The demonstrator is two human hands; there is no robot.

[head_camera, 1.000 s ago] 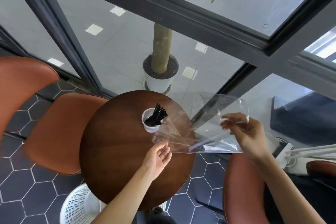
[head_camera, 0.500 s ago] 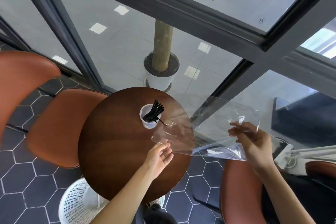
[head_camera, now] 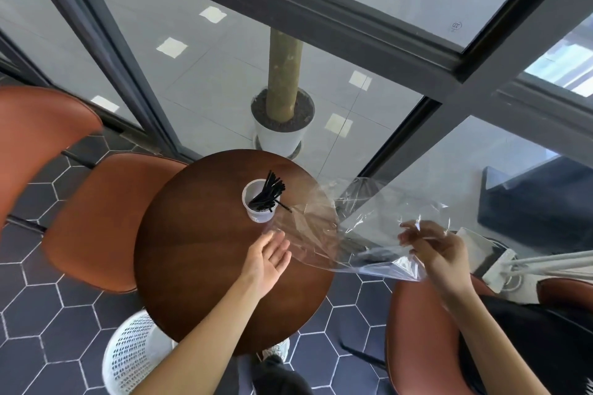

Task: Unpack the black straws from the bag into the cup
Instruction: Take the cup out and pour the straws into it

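Black straws (head_camera: 268, 193) bundled in cup (head_camera: 257, 202) at counter (head_camera: 199, 253) 12 o'clock. Clear bag (head_camera: 353, 234), flimsy, slippery, pinched by right hand (head_camera: 436, 253) at edge. Left hand (head_camera: 268, 261) released, flat near bag corner.

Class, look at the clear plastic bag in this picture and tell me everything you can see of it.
The bag is thin, clear, crinkly plastic film with glossy creases. It is stretched out, slanting from near the white cup on the round wooden table out past the table's right edge. The right hand pinches its raised far end; the open left hand lies at its lower edge. One black straw pokes out beside the cup at the bag's near end.
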